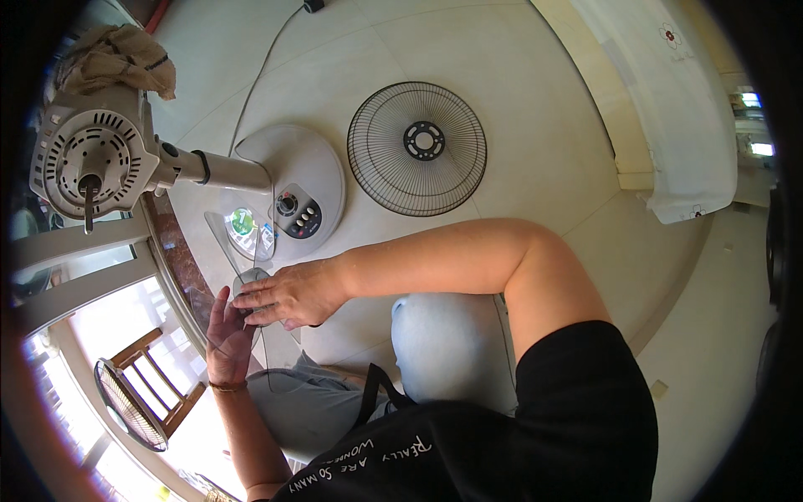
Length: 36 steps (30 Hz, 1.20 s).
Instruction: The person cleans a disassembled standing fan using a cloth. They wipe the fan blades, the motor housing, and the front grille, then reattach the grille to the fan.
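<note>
A clear plastic fan blade [281,354] is between my two hands, low in front of my knees. My left hand [229,336] supports it from the near left side, palm up and fingers spread. Across its grey hub [251,275] lie the fingers of my right hand [301,292], touching it from the other side. Behind them stands a grey pedestal fan, its motor housing [116,157] bare and its metal shaft [89,210] sticking out. The round fan base [317,169] carries a control panel [297,211] with a knob and buttons.
A round black fan grille [382,147] lies flat on the tiled floor [533,125]. A brown cloth [116,59] hangs over the fan's top. A power cord [254,81] runs back from the base. At left are a glass door frame [81,245], a wooden chair [179,408] and another fan [128,401].
</note>
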### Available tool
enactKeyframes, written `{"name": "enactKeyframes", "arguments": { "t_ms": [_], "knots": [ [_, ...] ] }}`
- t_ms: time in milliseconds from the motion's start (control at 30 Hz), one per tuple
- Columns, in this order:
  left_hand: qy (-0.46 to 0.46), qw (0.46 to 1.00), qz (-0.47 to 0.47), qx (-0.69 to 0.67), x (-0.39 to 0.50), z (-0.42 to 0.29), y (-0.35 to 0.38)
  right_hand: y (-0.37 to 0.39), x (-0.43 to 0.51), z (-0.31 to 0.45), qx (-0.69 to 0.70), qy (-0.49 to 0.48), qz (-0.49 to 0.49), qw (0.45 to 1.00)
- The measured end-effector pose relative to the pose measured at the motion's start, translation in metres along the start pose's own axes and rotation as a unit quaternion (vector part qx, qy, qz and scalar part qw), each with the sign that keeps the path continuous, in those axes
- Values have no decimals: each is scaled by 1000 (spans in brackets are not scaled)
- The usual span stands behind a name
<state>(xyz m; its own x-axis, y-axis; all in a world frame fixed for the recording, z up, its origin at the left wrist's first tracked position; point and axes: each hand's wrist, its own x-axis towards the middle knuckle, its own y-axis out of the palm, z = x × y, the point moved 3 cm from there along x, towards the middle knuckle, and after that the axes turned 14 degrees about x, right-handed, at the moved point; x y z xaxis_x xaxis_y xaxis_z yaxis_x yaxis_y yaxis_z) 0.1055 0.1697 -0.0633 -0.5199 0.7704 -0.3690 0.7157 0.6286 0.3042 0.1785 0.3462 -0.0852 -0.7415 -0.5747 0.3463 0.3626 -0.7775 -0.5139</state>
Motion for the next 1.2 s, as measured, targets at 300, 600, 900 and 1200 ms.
{"name": "enactKeyframes", "arguments": {
  "t_ms": [300, 600, 900, 1200],
  "knots": [
    [-14, 996, -87, 1, -5, 10, -20, -77, -113, -95, 200, 472, -253, 821],
    [14, 991, -92, -99, -4, -3, -44, -64, -315, -215, -140, 659, -325, 664],
    [46, 981, -117, -145, -17, -3, -48, -135, -341, -169, -80, 671, -418, 606],
    [79, 966, -138, -204, -2, -9, -67, -290, -348, -24, 283, 296, -656, 634]
  ]
}}
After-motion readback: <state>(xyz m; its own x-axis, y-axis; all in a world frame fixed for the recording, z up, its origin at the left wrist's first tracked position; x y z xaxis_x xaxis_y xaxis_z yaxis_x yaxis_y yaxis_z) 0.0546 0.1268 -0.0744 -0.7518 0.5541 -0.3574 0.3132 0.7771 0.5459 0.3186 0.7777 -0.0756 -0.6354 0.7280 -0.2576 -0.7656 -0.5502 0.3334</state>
